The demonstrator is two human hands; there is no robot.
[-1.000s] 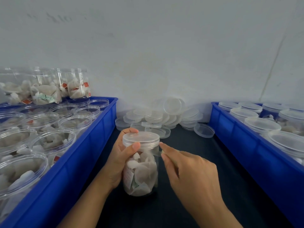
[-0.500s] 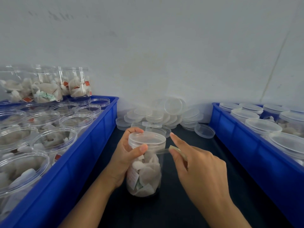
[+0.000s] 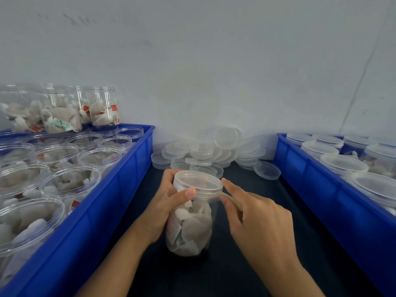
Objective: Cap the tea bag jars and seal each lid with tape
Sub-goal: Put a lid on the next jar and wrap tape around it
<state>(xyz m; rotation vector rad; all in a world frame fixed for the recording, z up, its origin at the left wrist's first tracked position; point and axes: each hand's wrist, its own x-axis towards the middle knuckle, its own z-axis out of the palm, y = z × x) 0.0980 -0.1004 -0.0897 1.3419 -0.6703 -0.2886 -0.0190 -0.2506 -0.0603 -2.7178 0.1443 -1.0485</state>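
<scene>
Clear plastic forms the tea bag jar (image 3: 190,224) standing on the dark table (image 3: 246,264) between two blue crates, with a translucent lid (image 3: 198,184) seated on its mouth and pale tea bags packed inside. The left hand (image 3: 162,209) wraps around the jar's upper wall, thumb pressed on the lid's rim in front and fingers curled round the far side. The right hand (image 3: 255,221) is at the lid's right edge, its forefinger stretched to touch the rim while thumb and finger pinch a thin strip of tape (image 3: 232,201) that runs to the lid's side; the other fingers are loosely curled. Behind the jar, against the white wall (image 3: 203,71), lies a heap of loose lids (image 3: 214,151). The left crate (image 3: 102,211) holds open jars of tea bags (image 3: 70,181), with a few more jars (image 3: 81,110) stacked on their sides at its back. The right crate (image 3: 334,200) holds jars already capped (image 3: 342,166).
</scene>
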